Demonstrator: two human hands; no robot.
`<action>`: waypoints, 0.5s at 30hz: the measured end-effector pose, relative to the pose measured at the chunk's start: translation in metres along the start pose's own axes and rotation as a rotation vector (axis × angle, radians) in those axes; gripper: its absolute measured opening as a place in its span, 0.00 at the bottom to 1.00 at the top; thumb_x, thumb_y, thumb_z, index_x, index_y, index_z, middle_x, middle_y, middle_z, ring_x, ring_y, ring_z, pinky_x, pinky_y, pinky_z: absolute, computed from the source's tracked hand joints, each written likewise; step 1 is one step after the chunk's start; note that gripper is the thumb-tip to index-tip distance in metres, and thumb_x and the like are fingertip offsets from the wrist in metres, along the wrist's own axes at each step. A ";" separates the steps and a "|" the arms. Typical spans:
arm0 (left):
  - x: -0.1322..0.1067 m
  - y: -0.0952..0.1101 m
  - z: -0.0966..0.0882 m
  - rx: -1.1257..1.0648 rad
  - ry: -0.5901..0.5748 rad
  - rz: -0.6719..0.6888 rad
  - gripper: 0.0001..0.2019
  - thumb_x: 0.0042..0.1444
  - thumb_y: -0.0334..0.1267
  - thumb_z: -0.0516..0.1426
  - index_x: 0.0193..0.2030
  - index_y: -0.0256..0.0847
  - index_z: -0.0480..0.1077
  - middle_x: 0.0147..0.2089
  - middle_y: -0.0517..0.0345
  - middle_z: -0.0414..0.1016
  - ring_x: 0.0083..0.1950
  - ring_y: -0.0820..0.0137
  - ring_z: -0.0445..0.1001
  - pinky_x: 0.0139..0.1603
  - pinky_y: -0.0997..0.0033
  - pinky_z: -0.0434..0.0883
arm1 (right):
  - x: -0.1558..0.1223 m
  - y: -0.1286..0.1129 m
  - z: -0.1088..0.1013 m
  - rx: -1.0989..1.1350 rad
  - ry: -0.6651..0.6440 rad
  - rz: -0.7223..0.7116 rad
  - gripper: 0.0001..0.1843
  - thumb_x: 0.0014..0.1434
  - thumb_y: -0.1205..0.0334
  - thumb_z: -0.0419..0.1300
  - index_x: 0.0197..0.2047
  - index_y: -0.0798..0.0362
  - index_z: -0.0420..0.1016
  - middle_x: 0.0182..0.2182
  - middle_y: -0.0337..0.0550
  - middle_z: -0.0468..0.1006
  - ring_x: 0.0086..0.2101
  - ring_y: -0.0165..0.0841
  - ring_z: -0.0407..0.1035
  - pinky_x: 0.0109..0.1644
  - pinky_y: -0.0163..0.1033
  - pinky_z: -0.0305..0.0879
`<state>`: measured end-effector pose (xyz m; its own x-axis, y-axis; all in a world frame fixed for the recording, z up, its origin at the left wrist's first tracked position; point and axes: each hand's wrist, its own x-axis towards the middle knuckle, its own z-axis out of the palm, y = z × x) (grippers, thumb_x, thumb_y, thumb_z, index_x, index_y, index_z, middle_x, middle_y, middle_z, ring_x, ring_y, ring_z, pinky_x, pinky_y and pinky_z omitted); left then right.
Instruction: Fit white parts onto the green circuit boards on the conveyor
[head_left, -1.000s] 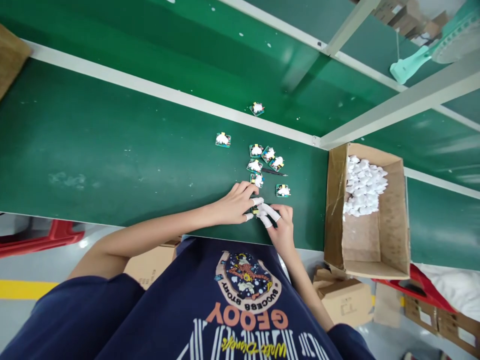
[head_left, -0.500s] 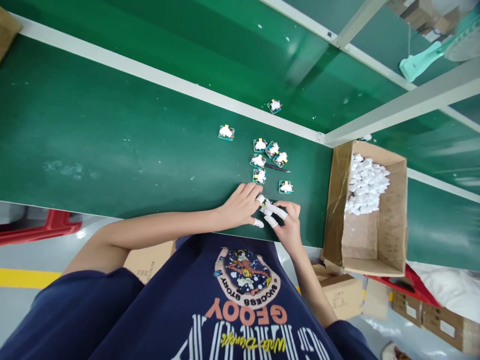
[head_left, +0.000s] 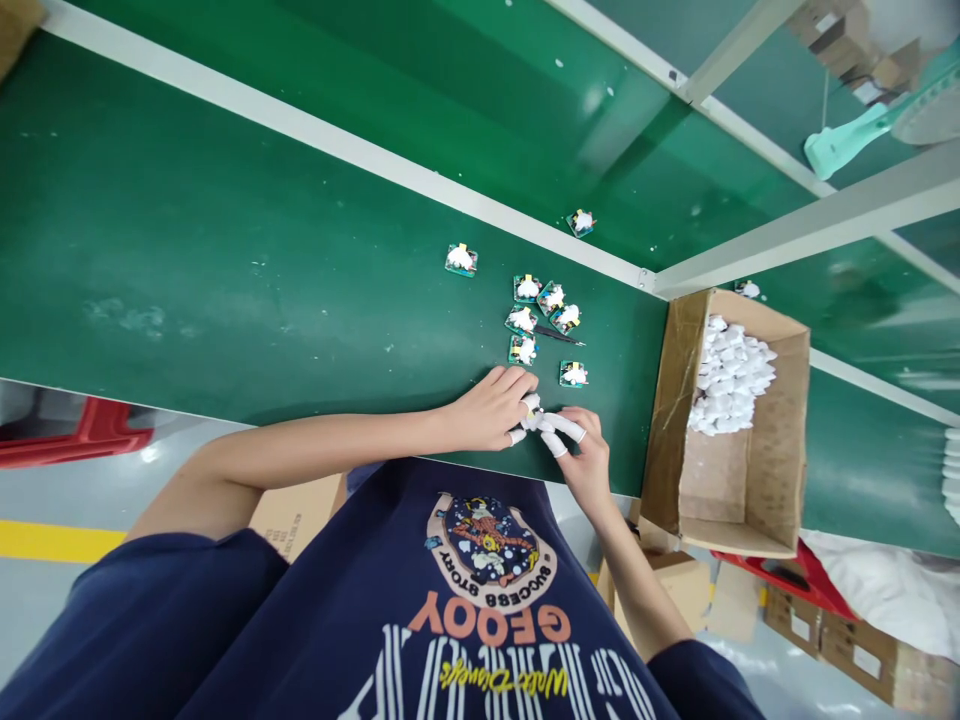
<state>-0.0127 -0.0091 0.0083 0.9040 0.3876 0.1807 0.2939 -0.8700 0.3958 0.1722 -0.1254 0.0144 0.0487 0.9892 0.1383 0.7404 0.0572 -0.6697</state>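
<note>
My left hand (head_left: 491, 410) and my right hand (head_left: 589, 460) meet near the table's front edge, with white finger covers on several fingertips. Between them is a small circuit board (head_left: 534, 416), mostly hidden by the fingers. The left thumb and fingers are closed on its left side, while the covered fingers of the right hand pinch at its right side. Just beyond lie similar circuit boards topped with white blobs, among them a near one (head_left: 523, 349), one to the right (head_left: 574, 374) and one farther left (head_left: 461, 260). Black tweezers (head_left: 556, 334) rest beside the cluster.
A tall cardboard box (head_left: 739, 500) holding many white pieces (head_left: 731, 375) stands at the right. A white metal rail (head_left: 360, 158) crosses the green table (head_left: 187, 290), and another board (head_left: 580, 222) lies behind it. A slanted white post (head_left: 810, 225) rises behind the box.
My left thumb has moved in toward the circuit board, and both hands have drawn closer around it. The view has shifted slightly; the other boards stay where they lay.
</note>
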 end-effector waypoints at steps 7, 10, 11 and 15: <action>-0.001 -0.008 -0.001 -0.084 -0.009 -0.066 0.18 0.53 0.45 0.60 0.44 0.31 0.69 0.51 0.42 0.62 0.52 0.54 0.57 0.49 0.56 0.60 | 0.011 -0.014 0.003 -0.114 0.033 -0.073 0.11 0.61 0.62 0.60 0.48 0.43 0.76 0.44 0.45 0.74 0.47 0.42 0.64 0.52 0.54 0.64; 0.000 -0.005 0.001 -0.110 -0.017 -0.081 0.12 0.53 0.38 0.59 0.42 0.32 0.69 0.51 0.44 0.62 0.52 0.56 0.57 0.48 0.58 0.60 | 0.016 -0.017 0.002 -0.167 -0.061 -0.082 0.11 0.61 0.59 0.60 0.48 0.44 0.76 0.46 0.46 0.73 0.48 0.43 0.63 0.52 0.54 0.63; 0.000 -0.005 0.001 -0.132 -0.014 -0.084 0.11 0.53 0.37 0.59 0.41 0.33 0.68 0.51 0.44 0.62 0.52 0.56 0.57 0.48 0.58 0.61 | 0.018 -0.017 0.002 -0.169 -0.078 -0.076 0.11 0.61 0.58 0.60 0.47 0.44 0.77 0.46 0.46 0.73 0.48 0.43 0.63 0.51 0.53 0.63; 0.000 -0.007 0.003 -0.182 0.001 -0.077 0.10 0.53 0.37 0.59 0.40 0.33 0.69 0.50 0.45 0.61 0.52 0.57 0.56 0.48 0.58 0.61 | 0.026 -0.017 0.002 -0.062 -0.124 0.059 0.10 0.60 0.56 0.60 0.43 0.48 0.76 0.36 0.43 0.72 0.36 0.36 0.66 0.41 0.44 0.66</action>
<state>-0.0141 -0.0044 0.0030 0.8807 0.4512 0.1442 0.3011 -0.7683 0.5648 0.1597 -0.1002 0.0285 0.0124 0.9999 0.0062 0.7791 -0.0058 -0.6269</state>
